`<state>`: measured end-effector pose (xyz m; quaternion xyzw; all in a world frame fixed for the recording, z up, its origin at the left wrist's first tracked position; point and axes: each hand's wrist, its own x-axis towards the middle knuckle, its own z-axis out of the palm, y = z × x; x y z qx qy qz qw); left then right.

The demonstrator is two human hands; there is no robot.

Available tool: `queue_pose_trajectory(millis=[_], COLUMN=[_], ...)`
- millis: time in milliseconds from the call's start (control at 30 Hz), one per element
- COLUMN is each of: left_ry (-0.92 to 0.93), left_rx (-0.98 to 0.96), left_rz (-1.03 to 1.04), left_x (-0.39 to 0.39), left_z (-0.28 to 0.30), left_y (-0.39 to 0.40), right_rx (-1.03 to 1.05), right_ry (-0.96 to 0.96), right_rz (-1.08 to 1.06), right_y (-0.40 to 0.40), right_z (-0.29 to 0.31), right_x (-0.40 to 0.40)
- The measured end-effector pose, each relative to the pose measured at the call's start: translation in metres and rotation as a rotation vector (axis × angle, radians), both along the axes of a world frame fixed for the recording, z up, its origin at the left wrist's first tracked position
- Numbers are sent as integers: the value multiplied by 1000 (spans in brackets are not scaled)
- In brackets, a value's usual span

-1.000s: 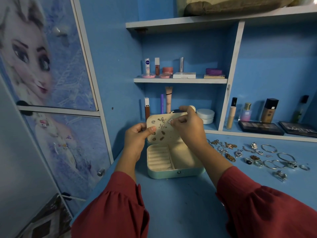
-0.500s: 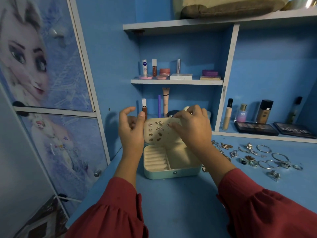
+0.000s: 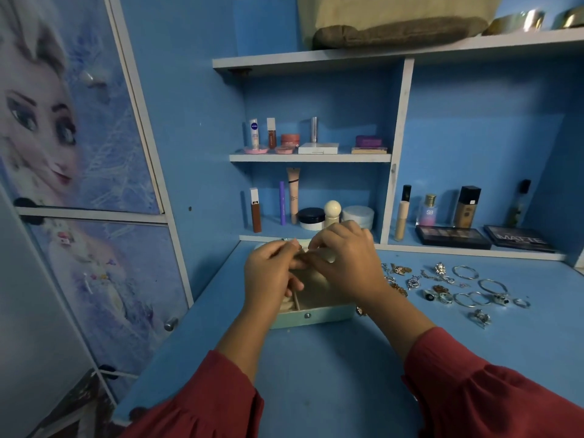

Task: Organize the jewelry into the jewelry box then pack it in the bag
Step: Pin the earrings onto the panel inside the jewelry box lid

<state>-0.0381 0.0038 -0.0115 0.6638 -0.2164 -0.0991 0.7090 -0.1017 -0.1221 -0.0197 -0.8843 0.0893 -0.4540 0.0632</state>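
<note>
At the centre of the frame the fingers (image 3: 298,259) of both hands are meeting over the open pale mint rectangular jewelry box (image 3: 316,312). The left hand (image 3: 268,276) is curling its fingers inward, and the right hand (image 3: 344,263) is bending its fingers toward them; the fingertips are touching or nearly so, and whether they are pinching anything between them I cannot tell, since the hands are covering the spot. The box is sitting on the blue table (image 3: 347,374) directly beneath the hands, its cream interior and a ridged ring-roll section showing just below the left hand, with a small round snap on its front wall. Both forearms are coming up from the bottom of the frame in dark red sleeves (image 3: 493,403). At the centre right of the frame, silver and gold loose jewelry pieces (image 3: 448,289), rings, bangles and pendants, are lying spread on the table just beside the box. In the top centre, a beige fabric bag (image 3: 395,17) is resting on the upper shelf.
</note>
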Motion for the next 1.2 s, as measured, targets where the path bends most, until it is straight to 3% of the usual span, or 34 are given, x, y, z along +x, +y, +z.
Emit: queue_pose_trajectory(millis=[300,467,700,967,1200], left_ry=[279,298,293,252,221], left_rx=[18,35,78,85,73], left_rz=[-58,-77,-97,-31,-20], left_x=[-5,-6,-9,-14,-14], left_z=[-6,-5,-2,-5,-9], left_y=[13,15,17,15,15], right_rx=[-60,270,677,561,520], right_ry=[190,324,444,793,959], right_rz=[208,338,227,-9,-120], right_y=[-5,-22,-44,-60,-62], right_z=[-4,1,18,19,22], right_x=[-18,-36,-71,-86,-93])
